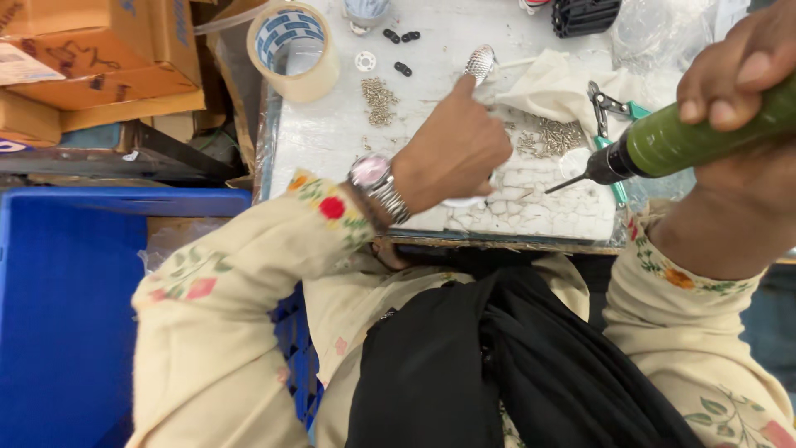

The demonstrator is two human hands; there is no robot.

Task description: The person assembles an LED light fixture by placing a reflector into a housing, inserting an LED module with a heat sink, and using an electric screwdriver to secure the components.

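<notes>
Head view: left hand (pixel 454 149) pinning white part (pixel 464 202) to counter (pixel 332 133), right hand (pixel 734 75) clenched around green screwdriver (pixel 663 148), aimed in.

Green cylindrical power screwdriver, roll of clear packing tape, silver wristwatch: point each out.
Green cylindrical power screwdriver (pixel 705 137), head view, on its green barrel.
Roll of clear packing tape (pixel 317 79), head view, on its outer side.
Silver wristwatch (pixel 371 172), head view, on its dial.
</notes>
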